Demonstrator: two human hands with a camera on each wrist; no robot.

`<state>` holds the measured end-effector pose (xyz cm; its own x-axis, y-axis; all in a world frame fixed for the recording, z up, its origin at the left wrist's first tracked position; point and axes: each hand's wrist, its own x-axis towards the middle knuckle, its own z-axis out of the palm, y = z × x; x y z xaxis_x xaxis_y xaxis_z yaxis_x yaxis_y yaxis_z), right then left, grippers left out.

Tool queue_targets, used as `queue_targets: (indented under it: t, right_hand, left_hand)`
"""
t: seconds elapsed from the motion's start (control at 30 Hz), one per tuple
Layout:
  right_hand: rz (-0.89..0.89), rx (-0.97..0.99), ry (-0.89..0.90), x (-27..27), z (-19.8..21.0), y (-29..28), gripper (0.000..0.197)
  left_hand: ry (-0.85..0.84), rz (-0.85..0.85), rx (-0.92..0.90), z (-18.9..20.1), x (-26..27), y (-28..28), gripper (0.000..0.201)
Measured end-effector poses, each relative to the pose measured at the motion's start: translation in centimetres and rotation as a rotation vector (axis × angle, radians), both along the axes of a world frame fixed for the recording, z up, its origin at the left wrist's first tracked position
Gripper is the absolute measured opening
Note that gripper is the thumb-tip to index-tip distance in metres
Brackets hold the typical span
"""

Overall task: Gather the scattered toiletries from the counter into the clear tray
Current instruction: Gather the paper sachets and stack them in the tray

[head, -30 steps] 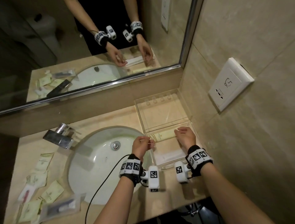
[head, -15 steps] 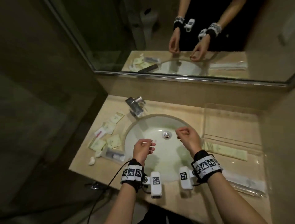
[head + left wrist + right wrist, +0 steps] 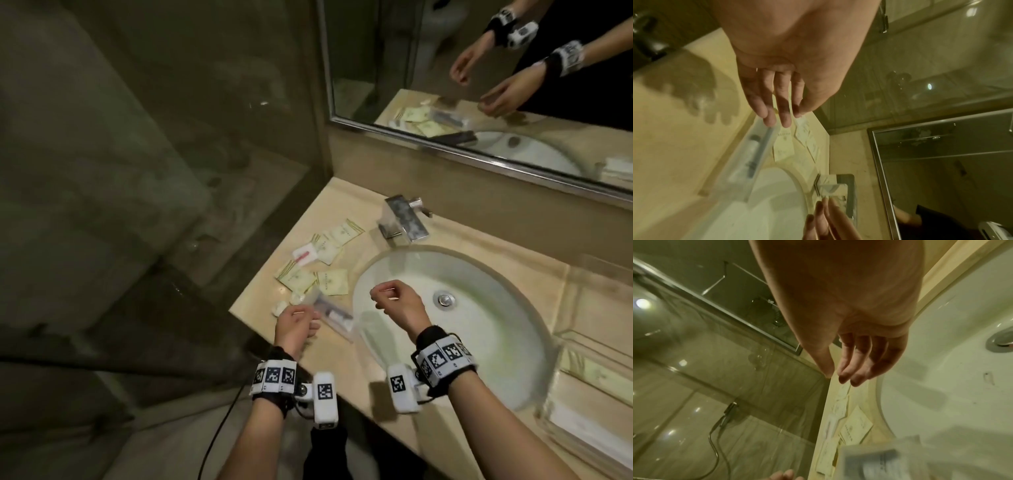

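Counter: you are looking down at a beige stone counter (image 3: pixel 346 212) set into a corner, with an oval white basin (image 3: pixel 479 329) sunk in it and a square chrome tap (image 3: pixel 404 219) behind the basin.
Walls: a glass shower screen (image 3: pixel 171 171) stands along the counter's left end; a framed mirror (image 3: pixel 479 85) runs along the back and reflects both your arms.
Scattered toiletries: pale yellow sachets (image 3: pixel 322 253) lie in a loose cluster left of the basin, with one white packet with a red mark (image 3: pixel 305 256) among them.
Clear pouch: a long see-through pouch holding a dark-handled item (image 3: pixel 330 313) lies at the basin's left rim, near the counter's front edge (its contents are too blurred to name).
Clear tray: the clear tray (image 3: pixel 582 346) sits at the far right, well apart from the sachets, with a long pale packet (image 3: pixel 596 371) already inside.
Left hand: your left hand (image 3: pixel 296 327) hovers over the pouch's near end, fingers loosely extended, holding nothing.
Right hand: your right hand (image 3: pixel 399 306) hangs over the basin's left side, fingers relaxed and slightly bent, empty.
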<state>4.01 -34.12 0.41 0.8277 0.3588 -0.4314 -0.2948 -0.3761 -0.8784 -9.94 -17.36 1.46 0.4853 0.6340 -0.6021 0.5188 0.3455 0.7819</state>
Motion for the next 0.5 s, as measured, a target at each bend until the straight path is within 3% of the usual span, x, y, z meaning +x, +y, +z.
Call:
queue_targets:
  t: [0.23,0.37,0.5]
  right_hand:
    - [0.102,-0.196,-0.112,-0.4,-3.1,8.3,0.015]
    - [0.133,-0.267,-0.232,0.7,-4.3,10.9,0.017]
    - [0.215,-0.322,-0.274,2.1,-5.0,12.3,0.038]
  left_hand:
    - [0.088,0.004,0.029,-3.4,0.1,9.1,0.009]
    - [0.099,-0.011,0.065,-5.0,1.8,12.4,0.025]
    - [0.147,-0.051,0.136,-5.9,3.9,14.2,0.050]
